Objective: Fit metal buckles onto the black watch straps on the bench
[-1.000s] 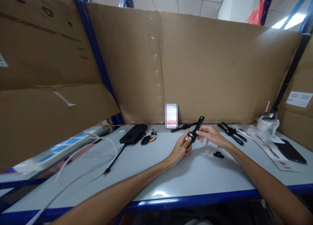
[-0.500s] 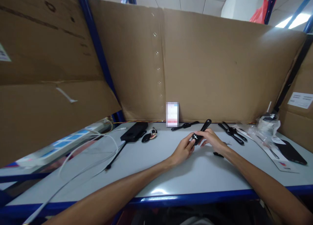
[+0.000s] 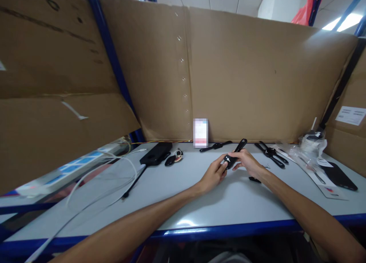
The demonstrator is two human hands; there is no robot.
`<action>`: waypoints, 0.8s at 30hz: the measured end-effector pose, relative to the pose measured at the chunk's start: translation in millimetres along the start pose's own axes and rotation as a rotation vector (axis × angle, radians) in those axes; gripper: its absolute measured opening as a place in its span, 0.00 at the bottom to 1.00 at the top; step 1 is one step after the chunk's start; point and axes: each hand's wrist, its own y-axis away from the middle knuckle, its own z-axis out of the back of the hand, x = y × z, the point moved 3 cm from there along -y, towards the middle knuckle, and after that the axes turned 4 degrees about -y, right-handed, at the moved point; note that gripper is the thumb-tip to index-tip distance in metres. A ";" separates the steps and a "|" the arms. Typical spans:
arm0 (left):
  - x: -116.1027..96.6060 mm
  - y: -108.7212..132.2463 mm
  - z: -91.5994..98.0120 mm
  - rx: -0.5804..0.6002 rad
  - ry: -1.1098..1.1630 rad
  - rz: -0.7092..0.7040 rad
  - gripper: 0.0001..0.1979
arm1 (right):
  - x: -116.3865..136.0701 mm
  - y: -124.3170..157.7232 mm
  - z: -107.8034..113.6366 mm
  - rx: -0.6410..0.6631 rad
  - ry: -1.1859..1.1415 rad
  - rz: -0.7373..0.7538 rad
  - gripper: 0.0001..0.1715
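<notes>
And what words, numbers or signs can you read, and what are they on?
None can be read.
Propped screen: blurred into blocks.
White label on the right cardboard: print too small.
Left cardboard: dark marks, unclear.
White card: coloured print, too small.
Held black piece: white mark, unclear.

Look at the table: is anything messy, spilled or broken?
Nothing looks spilled or broken. The white cabling looks messiest: it sprawls in loose loops on the left and trails over the front edge of the table. On the right, black bladed parts lie crossed, not neatly side by side.
</notes>
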 end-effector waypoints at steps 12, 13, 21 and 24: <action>-0.9 -0.1 3.0 -0.082 0.035 0.094 0.24 | 34.6 5.7 22.1 -0.427 0.974 0.471 0.31; -0.3 -0.1 3.0 -0.089 0.029 0.099 0.24 | 36.4 8.8 18.6 -0.420 1.035 0.507 0.30; 6.7 -1.9 3.7 -0.176 -0.124 0.008 0.19 | 21.3 18.0 -16.6 -0.143 1.224 0.490 0.21; 5.7 -1.7 4.4 -0.203 -0.221 -0.029 0.18 | 19.2 18.1 -18.4 -0.127 1.246 0.459 0.20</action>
